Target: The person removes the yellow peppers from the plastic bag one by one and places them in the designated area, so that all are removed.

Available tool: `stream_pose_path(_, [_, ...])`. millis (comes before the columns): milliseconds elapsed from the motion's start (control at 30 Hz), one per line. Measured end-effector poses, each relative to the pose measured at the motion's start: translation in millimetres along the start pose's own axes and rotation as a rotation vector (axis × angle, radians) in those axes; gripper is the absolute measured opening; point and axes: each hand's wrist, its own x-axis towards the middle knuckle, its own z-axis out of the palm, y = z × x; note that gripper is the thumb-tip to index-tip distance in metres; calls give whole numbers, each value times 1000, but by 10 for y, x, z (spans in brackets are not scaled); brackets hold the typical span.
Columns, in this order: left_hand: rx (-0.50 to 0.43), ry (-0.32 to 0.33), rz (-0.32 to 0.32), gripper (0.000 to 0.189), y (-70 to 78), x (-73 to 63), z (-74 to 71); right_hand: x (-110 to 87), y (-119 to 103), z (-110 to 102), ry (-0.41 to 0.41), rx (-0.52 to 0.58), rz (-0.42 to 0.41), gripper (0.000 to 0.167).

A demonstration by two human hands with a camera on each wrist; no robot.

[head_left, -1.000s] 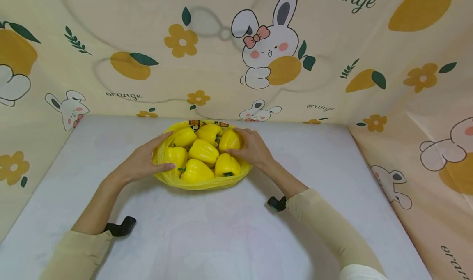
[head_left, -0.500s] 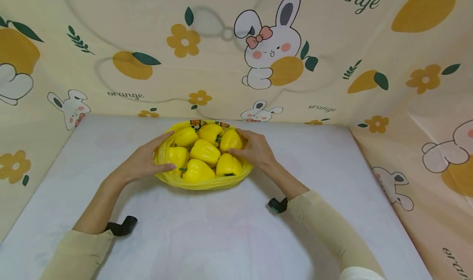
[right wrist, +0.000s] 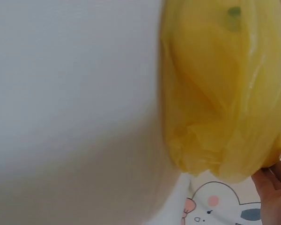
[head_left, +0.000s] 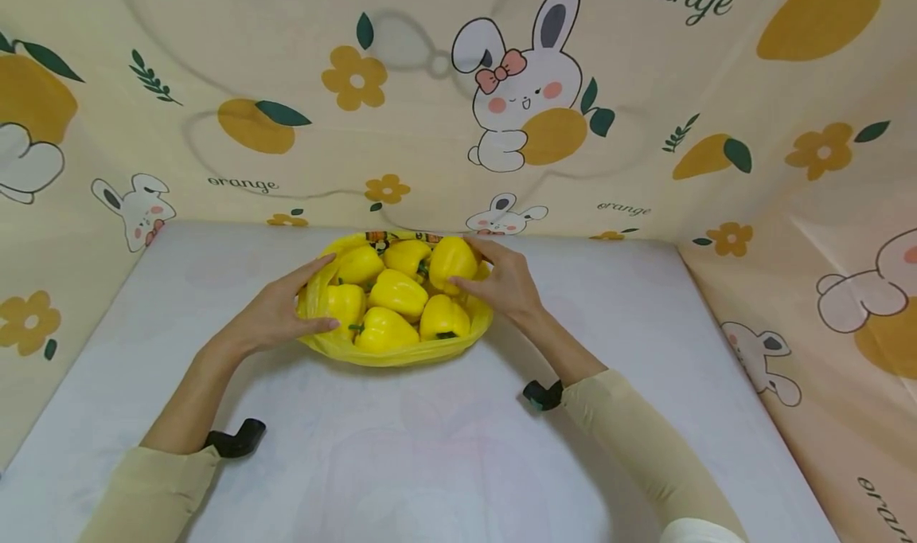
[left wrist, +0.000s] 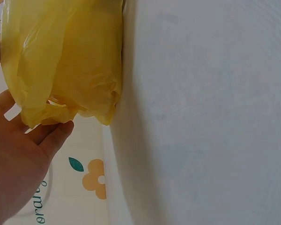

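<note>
A yellow plastic bag (head_left: pixel 401 358), mouth spread wide, holds several yellow bell peppers (head_left: pixel 398 294) near the back of the table. My left hand (head_left: pixel 272 316) grips the bag's left side, thumb over the rim. In the left wrist view, that hand's fingertips (left wrist: pixel 63 131) lie against the crinkled plastic. With thumb and fingers, my right hand (head_left: pixel 510 284) holds the bell pepper (head_left: pixel 453 260) at the bag's right back, raised above its neighbours. The right wrist view shows mostly the bag's outside (right wrist: pixel 215 103), with my right hand at the lower right edge.
The bag stands on a white-covered table (head_left: pixel 401 455). A cream cloth backdrop (head_left: pixel 415 145) with rabbits and oranges rises behind and along both sides. Black wrist-worn devices (head_left: pixel 239 439) stick out beneath both forearms.
My right hand has taken hold of the bell pepper at the right back and lifted it slightly. The left hand keeps its place on the bag.
</note>
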Motion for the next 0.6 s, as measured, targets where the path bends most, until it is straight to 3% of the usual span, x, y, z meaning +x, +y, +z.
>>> stream_pose_path(200, [0,2,8,105,-6,-7,-3,34,-28,-69,3,108,18,68])
stream_pose_path(600, [17,14,7,106,-15,41,-9,72,95,-289,-3,207,95,71])
